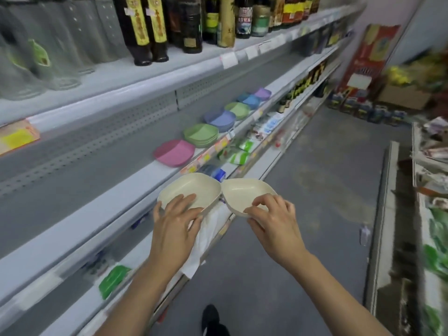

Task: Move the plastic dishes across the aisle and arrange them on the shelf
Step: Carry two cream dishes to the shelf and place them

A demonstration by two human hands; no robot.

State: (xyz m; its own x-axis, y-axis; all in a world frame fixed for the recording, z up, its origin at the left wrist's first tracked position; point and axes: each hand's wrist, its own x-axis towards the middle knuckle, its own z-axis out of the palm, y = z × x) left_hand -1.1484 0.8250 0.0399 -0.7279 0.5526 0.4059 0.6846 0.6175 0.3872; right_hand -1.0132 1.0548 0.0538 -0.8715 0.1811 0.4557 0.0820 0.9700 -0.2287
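Your left hand point(175, 215) and right hand point(271, 218) each pinch one of two cream dishes point(194, 187), level, rims touching; six coloured stacks point(174, 152) line the shelf point(135, 170).

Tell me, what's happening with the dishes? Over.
Left hand grips one cream dish, right hand another. Both at shelf edge, before pink dish. Nothing blocking.

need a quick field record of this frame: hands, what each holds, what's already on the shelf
left hand: grips left cream dish, fingers over near rim
right hand: pinches near rim of right cream dish
held dishes: side by side, edges meeting, at the shelf's front edge
on shelf: pink dishes, green stack, blue stack, more green, blue and purple beyond
shelf above: dark bottles
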